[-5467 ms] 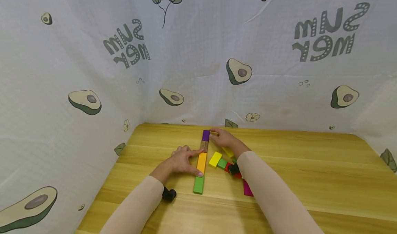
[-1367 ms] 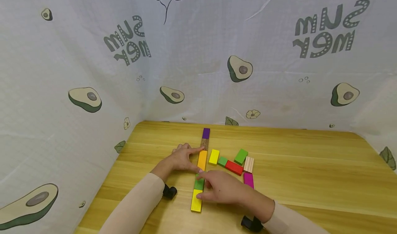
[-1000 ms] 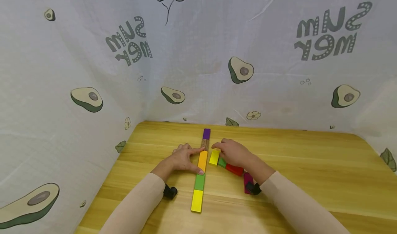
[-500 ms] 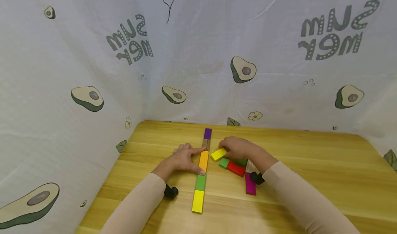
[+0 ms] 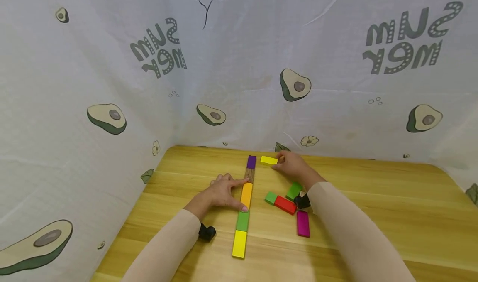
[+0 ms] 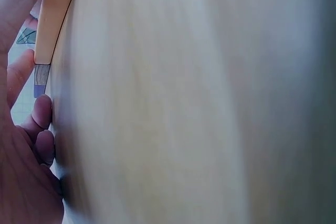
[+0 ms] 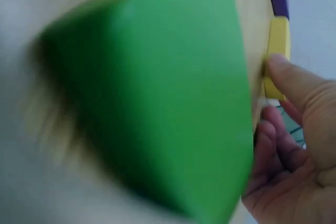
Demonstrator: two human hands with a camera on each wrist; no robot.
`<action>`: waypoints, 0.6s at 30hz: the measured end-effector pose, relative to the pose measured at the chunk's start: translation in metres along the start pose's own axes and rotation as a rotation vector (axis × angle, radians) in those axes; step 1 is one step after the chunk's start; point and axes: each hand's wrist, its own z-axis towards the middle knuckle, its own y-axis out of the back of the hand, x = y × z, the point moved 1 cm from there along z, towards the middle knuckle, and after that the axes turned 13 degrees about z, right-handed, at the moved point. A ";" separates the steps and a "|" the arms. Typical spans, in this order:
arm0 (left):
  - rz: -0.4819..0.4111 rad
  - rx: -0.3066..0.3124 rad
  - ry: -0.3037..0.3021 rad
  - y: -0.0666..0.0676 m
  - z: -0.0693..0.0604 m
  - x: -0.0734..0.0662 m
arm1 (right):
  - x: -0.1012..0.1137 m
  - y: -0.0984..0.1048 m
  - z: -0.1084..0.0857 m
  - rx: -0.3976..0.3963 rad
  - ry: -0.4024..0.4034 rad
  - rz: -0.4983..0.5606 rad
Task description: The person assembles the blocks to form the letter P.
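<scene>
A row of blocks lies end to end on the table: purple block [image 5: 251, 162], brown wood-grain block [image 5: 249, 175], orange block [image 5: 246, 195], green block [image 5: 242, 221] and yellow block [image 5: 239, 244]. My left hand [image 5: 222, 192] rests against its left side, index finger and thumb fairly straight and spread along the orange block. At the far end, my right hand [image 5: 294, 166] pinches a second yellow block [image 5: 268, 160], lying crosswise just right of the purple one with a small gap. The right wrist view shows the thumb on this yellow block [image 7: 278, 59].
Right of the row lie a small green block [image 5: 270, 197], a red block [image 5: 285, 204], a larger green block [image 5: 294, 191] and a magenta block [image 5: 303, 224]. A pale wooden block is mostly hidden by the right wrist camera [image 5: 301, 201]. A printed curtain [image 5: 239, 66] borders the table.
Early on, a yellow block joined the row's near end. The right hand then took the other yellow block from beside the orange one, turned it and moved it away. The left hand stayed put.
</scene>
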 end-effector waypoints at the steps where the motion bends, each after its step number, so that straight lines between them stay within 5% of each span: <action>1: 0.000 0.002 -0.004 0.000 0.000 0.000 | -0.001 -0.001 0.002 -0.015 -0.009 0.008; 18: 0.005 -0.017 -0.007 -0.002 0.001 0.004 | 0.003 -0.013 0.024 -0.100 0.044 -0.024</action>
